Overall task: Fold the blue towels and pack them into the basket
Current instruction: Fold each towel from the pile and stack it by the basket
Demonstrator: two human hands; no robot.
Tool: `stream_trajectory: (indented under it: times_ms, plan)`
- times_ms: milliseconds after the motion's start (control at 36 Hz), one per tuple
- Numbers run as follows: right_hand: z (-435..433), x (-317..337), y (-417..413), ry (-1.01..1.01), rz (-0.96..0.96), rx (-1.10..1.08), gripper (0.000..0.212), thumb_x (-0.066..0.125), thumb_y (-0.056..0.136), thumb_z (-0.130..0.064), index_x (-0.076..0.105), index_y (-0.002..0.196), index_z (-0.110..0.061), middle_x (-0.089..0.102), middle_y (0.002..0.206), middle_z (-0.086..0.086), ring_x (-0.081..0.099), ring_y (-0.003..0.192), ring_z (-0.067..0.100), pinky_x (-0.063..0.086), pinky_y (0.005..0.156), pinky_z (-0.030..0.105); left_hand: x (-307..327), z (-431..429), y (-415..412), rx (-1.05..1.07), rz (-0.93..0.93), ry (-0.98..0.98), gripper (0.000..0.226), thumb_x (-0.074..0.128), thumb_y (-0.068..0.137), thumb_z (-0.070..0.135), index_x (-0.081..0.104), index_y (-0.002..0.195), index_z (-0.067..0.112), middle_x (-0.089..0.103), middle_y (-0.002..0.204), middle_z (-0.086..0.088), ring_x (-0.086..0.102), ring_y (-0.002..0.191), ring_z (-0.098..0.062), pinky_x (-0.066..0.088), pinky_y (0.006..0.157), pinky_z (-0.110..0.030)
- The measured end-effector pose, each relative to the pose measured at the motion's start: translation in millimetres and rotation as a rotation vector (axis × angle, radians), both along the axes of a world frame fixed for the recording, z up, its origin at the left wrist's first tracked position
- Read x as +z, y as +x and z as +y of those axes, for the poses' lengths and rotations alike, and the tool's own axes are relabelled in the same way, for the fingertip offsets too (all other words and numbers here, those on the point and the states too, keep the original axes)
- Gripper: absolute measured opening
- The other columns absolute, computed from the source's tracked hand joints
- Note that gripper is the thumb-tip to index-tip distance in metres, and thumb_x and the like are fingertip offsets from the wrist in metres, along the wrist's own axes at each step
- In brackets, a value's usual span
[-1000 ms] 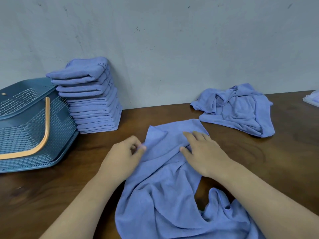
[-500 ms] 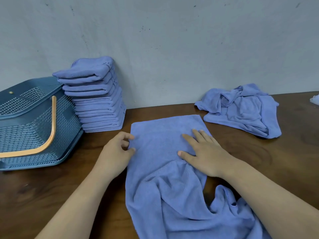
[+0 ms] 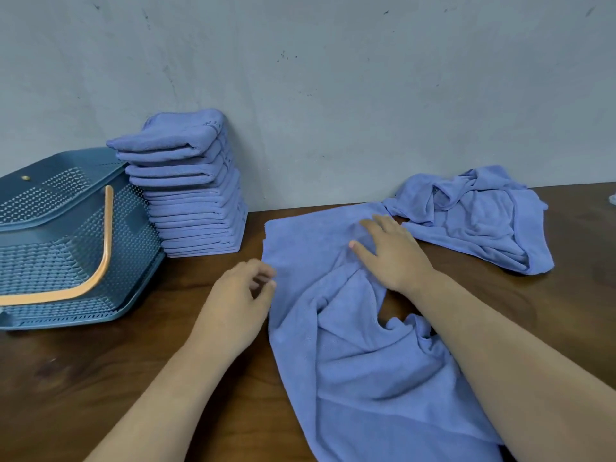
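A scuffed grey wall [image 3: 333,78] at the back, and a dark wooden desk [image 3: 66,378] running right up to it. That's the stage.

Over at nine o'clock sits the teal perforated basket [image 3: 50,261], with its orange handle [image 3: 101,258] lying across the patterned wall. No towel shows in it from this angle. Just beside it, at about ten o'clock, a tall stack of folded towels [image 3: 193,201] stands against the wall. The top few sit a little askew and the lower ones are neatly squared.

Centre of the desk now: one blue towel [image 3: 350,378] is laid out from twelve o'clock down to six. Its far end is spread fairly flat, and its near end is rumpled and running off the bottom of the view. The right hand [image 3: 393,255] lies on that far part, palm down, with fingers straight and splayed, pressing the cloth onto the desk. Creases gather just below the wrist.

The left hand [image 3: 236,305] is at the towel's nine o'clock edge, with fingers loosely curled towards the hem. It's motion-blurred, so I can't tell whether it pinches the cloth or only touches it.

At two o'clock, a crumpled heap of unfolded towels [image 3: 473,221] waits near the wall. Its nearest corner is just beside the spread towel's far corner. A pale sliver [image 3: 613,199] peeks in at three o'clock, too cut off to identify.
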State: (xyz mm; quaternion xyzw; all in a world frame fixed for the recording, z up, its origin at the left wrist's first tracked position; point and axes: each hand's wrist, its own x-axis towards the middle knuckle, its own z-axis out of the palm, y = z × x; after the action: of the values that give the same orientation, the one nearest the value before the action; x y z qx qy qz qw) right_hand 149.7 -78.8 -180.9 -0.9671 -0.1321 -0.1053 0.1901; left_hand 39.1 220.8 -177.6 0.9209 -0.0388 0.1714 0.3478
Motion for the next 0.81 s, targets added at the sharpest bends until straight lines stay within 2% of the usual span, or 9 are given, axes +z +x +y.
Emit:
stream_trajectory:
  times_ms: [83,167,278,333,389,472,611,694,806]
  plan:
    - [-4.7,-0.1,-18.9,0.107,-0.077,0.046,0.054,0.05,0.108,-0.05,0.05,0.154,-0.02,0.042,0.163,0.004,0.037,0.151,0.024,0.032,0.122,0.041,4.0,-10.6,-9.5,-0.097,0.059,0.015,0.01,0.064,0.102,0.039,0.066,0.111,0.042,0.069,0.106,0.026,0.062,0.105,0.005,0.046,0.086,-0.012]
    - [-9.0,-0.4,-46.4,0.197,-0.044,0.086,0.052,0.049,0.108,-0.048,0.052,0.152,-0.02,0.044,0.161,-0.002,0.036,0.15,0.015,0.032,0.12,0.032,3.1,-16.0,-15.2,-0.153,0.177,0.126,0.031,0.051,0.104,0.055,0.056,0.133,0.047,0.065,0.122,0.028,0.056,0.119,0.004,0.048,0.102,-0.026]
    - [-15.3,1.7,-79.5,0.17,-0.067,0.119,0.047,0.051,0.108,-0.043,0.055,0.149,-0.02,0.047,0.158,-0.002,0.039,0.149,0.015,0.034,0.122,0.035,-4.8,-9.8,-10.9,-0.151,0.264,0.352,0.052,0.032,0.11,0.054,0.03,0.162,0.044,0.035,0.164,0.026,0.026,0.155,0.0,0.011,0.132,-0.045]
    - [-19.9,5.5,-92.6,0.155,-0.04,0.157,0.047,0.056,0.106,-0.043,0.058,0.147,-0.022,0.049,0.156,-0.005,0.041,0.147,0.013,0.035,0.121,0.034,-9.7,-2.6,-3.7,-0.129,0.301,0.345,0.057,0.027,0.112,0.053,0.021,0.168,0.041,0.018,0.173,0.025,0.007,0.16,0.003,0.0,0.131,-0.042]
    - [-25.6,7.1,-105.8,0.136,0.02,0.222,0.048,0.059,0.104,-0.047,0.058,0.148,-0.028,0.048,0.156,-0.012,0.042,0.145,0.008,0.036,0.119,0.032,-14.5,5.0,2.2,-0.102,0.296,0.316,0.056,0.026,0.113,0.052,0.022,0.168,0.042,0.015,0.174,0.024,0.004,0.161,0.0,0.0,0.131,-0.042]
    - [-34.4,6.7,-125.2,0.136,0.056,0.236,0.045,0.059,0.103,-0.05,0.058,0.146,-0.037,0.05,0.149,-0.024,0.045,0.139,0.001,0.043,0.11,0.028,-19.1,10.4,8.0,-0.055,0.267,0.293,0.052,0.029,0.113,0.051,0.029,0.165,0.043,0.022,0.173,0.022,0.01,0.162,-0.004,0.005,0.131,-0.045]
    - [-45.0,8.3,-158.9,0.288,0.091,0.12,0.021,0.069,0.098,-0.047,0.07,0.119,-0.047,0.064,0.113,-0.03,0.058,0.112,-0.003,0.051,0.093,0.025,-15.5,6.8,6.9,-0.019,0.197,0.264,0.046,0.04,0.112,0.044,0.041,0.158,0.039,0.041,0.165,0.013,0.028,0.158,-0.013,0.018,0.131,-0.047]
    - [-50.0,10.8,-179.7,0.243,0.11,0.053,0.013,0.066,0.095,-0.057,0.069,0.106,-0.05,0.063,0.104,-0.026,0.058,0.105,-0.002,0.053,0.086,0.027,-9.0,3.7,-1.8,0.021,0.137,0.246,0.042,0.049,0.11,0.041,0.049,0.151,0.03,0.053,0.151,0.009,0.046,0.141,-0.019,0.036,0.119,-0.045]
    - [-54.3,13.4,-206.0,0.206,0.111,-0.006,0.018,0.062,0.092,-0.066,0.068,0.098,-0.05,0.061,0.101,-0.024,0.056,0.102,-0.003,0.054,0.081,0.027,-3.7,-4.9,-19.8,0.079,0.058,0.183,0.033,0.055,0.107,0.041,0.058,0.136,0.025,0.057,0.132,0.007,0.051,0.119,-0.018,0.047,0.099,-0.04]
